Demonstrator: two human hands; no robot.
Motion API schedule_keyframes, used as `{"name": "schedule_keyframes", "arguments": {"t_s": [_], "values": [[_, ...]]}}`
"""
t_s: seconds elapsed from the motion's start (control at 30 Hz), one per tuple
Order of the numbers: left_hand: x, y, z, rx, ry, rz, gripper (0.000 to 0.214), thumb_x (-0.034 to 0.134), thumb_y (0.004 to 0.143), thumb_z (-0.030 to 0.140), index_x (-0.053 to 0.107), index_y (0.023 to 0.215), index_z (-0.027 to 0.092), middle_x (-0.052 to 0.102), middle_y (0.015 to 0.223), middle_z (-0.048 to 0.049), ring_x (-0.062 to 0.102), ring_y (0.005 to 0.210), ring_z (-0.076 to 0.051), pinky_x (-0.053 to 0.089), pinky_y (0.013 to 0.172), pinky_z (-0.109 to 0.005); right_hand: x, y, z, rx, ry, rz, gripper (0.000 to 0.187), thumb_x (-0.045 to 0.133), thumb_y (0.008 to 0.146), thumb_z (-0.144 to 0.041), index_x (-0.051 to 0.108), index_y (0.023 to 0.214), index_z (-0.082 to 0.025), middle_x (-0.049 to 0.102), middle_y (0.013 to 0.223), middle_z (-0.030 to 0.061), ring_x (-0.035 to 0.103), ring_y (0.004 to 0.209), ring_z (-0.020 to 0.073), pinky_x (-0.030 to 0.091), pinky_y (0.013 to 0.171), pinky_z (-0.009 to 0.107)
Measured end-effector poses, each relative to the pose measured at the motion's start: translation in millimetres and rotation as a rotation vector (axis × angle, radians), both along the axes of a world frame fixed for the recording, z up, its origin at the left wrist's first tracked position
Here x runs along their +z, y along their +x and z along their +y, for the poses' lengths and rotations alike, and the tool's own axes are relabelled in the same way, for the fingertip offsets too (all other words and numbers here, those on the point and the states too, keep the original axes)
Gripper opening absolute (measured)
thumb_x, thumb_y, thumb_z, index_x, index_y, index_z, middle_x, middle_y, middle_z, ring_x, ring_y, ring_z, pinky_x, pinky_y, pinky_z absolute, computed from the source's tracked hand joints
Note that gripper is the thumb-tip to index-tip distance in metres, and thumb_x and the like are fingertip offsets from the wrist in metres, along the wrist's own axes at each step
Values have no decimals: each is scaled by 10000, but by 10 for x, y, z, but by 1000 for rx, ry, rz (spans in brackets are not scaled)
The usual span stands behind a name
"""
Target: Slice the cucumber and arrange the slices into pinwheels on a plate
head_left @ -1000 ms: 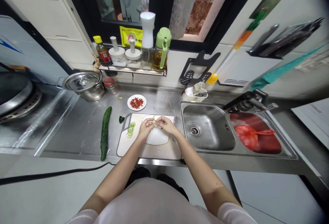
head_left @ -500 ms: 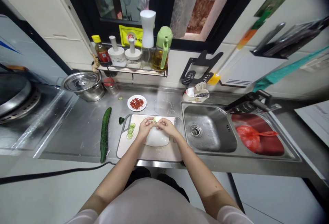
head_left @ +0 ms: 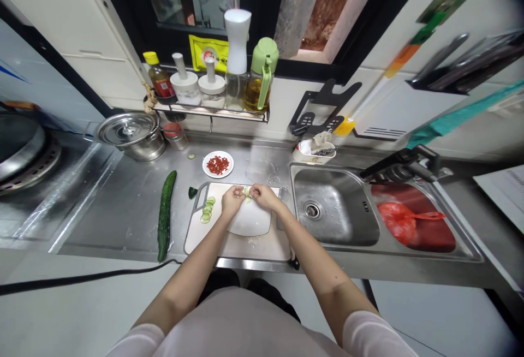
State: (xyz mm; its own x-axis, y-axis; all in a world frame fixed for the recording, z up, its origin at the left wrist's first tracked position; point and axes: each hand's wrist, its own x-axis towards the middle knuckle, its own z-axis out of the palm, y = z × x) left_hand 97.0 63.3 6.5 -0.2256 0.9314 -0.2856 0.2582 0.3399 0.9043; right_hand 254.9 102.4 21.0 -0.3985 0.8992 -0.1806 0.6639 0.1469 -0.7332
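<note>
Over the far part of a white plate, my left hand and my right hand face each other with fingers pinched. Pale green cucumber slices show between the fingertips, and both hands are closed on them. Fingers partly cover the slices, so how many each hand holds is unclear. The plate lies on a light cutting board with a grey edge. Left of the plate, a row of overlapping cucumber slices rests on the board.
A whole cucumber lies left of the board, near a dark green cucumber end. Behind stands a small dish of chopped red pieces. A steel pot is at the back left; the sink is on the right.
The fingertips have shifted slightly over the plate, and more of the cucumber slices shows between them. The view has moved a little; the surrounding things stay in place.
</note>
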Motion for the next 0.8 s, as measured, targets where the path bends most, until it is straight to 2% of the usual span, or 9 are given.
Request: {"name": "schedule_keyframes", "arguments": {"t_s": [0.13,0.3,0.53,0.8], "values": [[4,19,0,-79,-48,311,191,623,725,241,676,909,248,688,800,22,591,701,-130,398,688,-233,8,-22,27,77,57,-201,208,478,801,-146,665,880,-187,689,814,24,541,710,132,329,643,207],[32,71,11,-153,-93,513,185,576,789,255,668,945,288,714,903,18,629,836,-163,384,700,-247,-1,-71,55,103,87,-375,188,495,848,-196,661,935,-206,698,908,47,564,799,153,303,650,221],[44,82,42,-203,-91,619,187,538,810,250,659,946,289,718,892,17,633,895,-177,360,781,-278,12,-91,74,122,109,-459,179,479,900,-229,648,956,-212,687,972,53,572,857,160,296,648,232],[38,103,53,-252,-99,700,183,538,811,245,661,942,280,706,925,3,612,928,-191,355,804,-299,-19,-102,57,144,135,-511,168,490,921,-248,635,999,-212,670,1020,63,564,915,163,327,704,230]]}}
